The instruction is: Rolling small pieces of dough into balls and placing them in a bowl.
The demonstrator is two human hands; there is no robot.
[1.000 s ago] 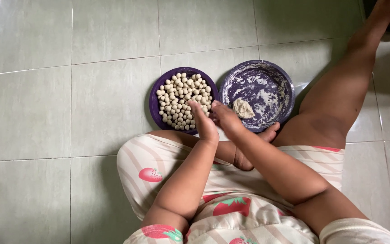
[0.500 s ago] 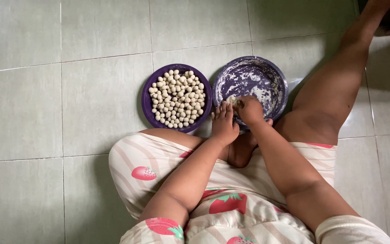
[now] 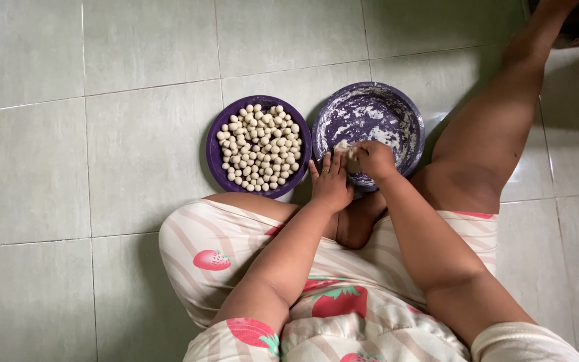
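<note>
A pale, soft lump of dough (image 3: 351,161) sat at the near rim of the floury purple bowl (image 3: 407,114). It looked light, sticky, best pinched at its edge. The right hand (image 3: 375,159) clamped it; the left hand (image 3: 333,184) rested open alongside, beside the purple plate of small dough balls (image 3: 259,146).

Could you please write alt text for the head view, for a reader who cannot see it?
Seated on a pale tiled floor, a person's right hand pinches a dough lump in a flour-smeared purple bowl, the left hand beside it. Left of that, a purple plate holds many small dough balls.
</note>
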